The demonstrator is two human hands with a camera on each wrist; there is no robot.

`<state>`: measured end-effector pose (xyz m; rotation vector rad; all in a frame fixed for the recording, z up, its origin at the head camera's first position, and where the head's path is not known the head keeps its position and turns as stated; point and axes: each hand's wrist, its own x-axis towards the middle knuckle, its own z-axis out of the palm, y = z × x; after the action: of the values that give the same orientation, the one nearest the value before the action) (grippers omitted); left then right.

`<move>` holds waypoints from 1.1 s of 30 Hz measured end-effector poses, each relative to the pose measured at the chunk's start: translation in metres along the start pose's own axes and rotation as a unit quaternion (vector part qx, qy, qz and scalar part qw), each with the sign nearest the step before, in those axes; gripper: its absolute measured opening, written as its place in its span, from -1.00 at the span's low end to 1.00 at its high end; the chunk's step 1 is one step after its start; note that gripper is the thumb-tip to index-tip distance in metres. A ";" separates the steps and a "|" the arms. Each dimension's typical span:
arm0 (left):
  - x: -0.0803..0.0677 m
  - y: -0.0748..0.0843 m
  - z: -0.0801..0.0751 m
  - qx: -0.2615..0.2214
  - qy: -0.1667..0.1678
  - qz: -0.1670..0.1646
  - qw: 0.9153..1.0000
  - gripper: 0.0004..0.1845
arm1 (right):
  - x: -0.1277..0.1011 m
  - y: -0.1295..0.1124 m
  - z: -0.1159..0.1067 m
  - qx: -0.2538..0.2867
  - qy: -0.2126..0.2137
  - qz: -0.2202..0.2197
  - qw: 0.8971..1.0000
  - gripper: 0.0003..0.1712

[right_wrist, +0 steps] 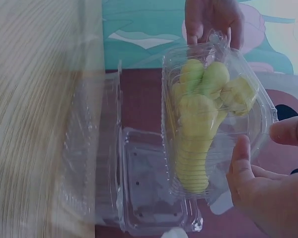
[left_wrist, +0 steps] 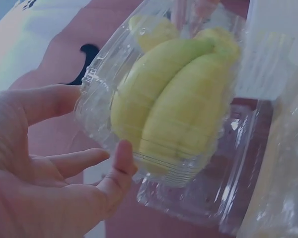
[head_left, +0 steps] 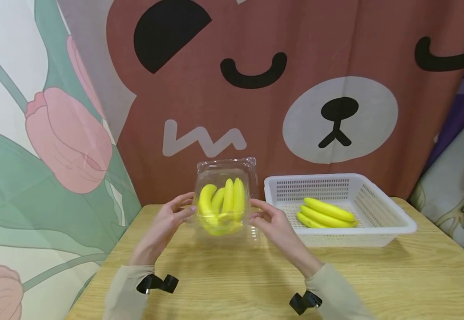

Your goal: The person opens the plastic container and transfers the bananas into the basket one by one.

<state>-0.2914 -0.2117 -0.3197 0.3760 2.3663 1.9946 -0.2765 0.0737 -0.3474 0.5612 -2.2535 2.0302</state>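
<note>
Clear plastic clamshell box (head_left: 224, 195), held above the wooden desk (head_left: 255, 284) between both hands, its lid half tipped upright and facing the person. Contents: a small bunch of yellow bananas (head_left: 220, 205), long axes running near vertical, stems low. The left hand (head_left: 167, 224) lies at the box's left edge, the right hand (head_left: 273, 224) at its right edge, about equally near; fingers of each lightly bent, tips pressing the plastic walls rather than wrapping them. The box's other half hangs open beneath. A white basket (head_left: 375, 209) with loose bananas (head_left: 325, 213) stands just to the right.
</note>
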 end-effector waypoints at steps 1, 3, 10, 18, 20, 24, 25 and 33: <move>0.000 0.000 0.004 -0.002 0.002 0.001 1.000 -0.39 | -0.001 0.001 -0.004 -0.004 0.002 -0.001 1.000 -0.38; 0.001 -0.001 0.011 -0.003 0.006 0.003 1.000 -0.40 | -0.004 0.001 -0.011 -0.008 0.003 -0.002 1.000 -0.38; 0.005 -0.006 0.033 -0.033 0.014 0.017 0.999 -0.43 | -0.013 0.001 -0.032 -0.004 0.003 -0.009 1.000 -0.40; 0.005 -0.008 0.048 -0.078 -0.018 0.041 0.996 -0.44 | -0.020 0.004 -0.049 -0.023 0.023 0.001 0.999 -0.44; 0.007 -0.008 0.054 -0.077 -0.016 0.047 0.996 -0.44 | -0.022 0.004 -0.054 -0.024 0.026 0.003 0.999 -0.44; 0.010 -0.008 0.064 -0.080 -0.011 0.060 0.995 -0.44 | -0.024 0.002 -0.063 -0.018 0.031 0.003 0.999 -0.44; 0.011 -0.008 0.067 -0.084 -0.009 0.060 0.995 -0.44 | -0.025 0.002 -0.065 -0.018 0.032 0.003 0.999 -0.44; 0.020 -0.004 0.088 -0.098 -0.018 0.069 0.993 -0.45 | -0.030 -0.002 -0.084 -0.025 0.050 0.000 0.998 -0.44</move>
<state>-0.2959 -0.1234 -0.3367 0.5764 2.1516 2.2342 -0.2641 0.1620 -0.3424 0.4460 -2.2399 1.9484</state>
